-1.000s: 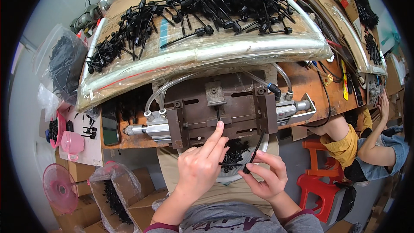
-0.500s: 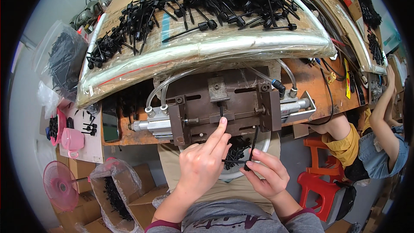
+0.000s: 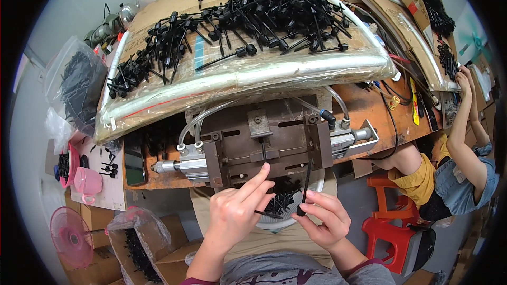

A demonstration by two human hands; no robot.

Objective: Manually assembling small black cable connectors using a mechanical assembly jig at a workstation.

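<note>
My left hand has its index finger stretched toward a thin black stick standing in the middle of the brown metal fixture. Its other fingers are curled, and a second black plastic stick pokes out from them. In my right hand, thumb and fingers pinch a black plastic stick with a knobbed end, held upright with the knob low. Below the fixture, between my hands, a white basket holds many similar black pieces.
Air cylinders with clear hoses flank the fixture. A plastic-wrapped cardboard tray heaped with black knobbed sticks stands behind. At left are a pink cup and pink fan. A co-worker's arm and red stools are right.
The cylinder rods that reached the fixture's middle have drawn back to the sides. My left hand has come slightly down and left, its stick moving away from my right hand's knob.
</note>
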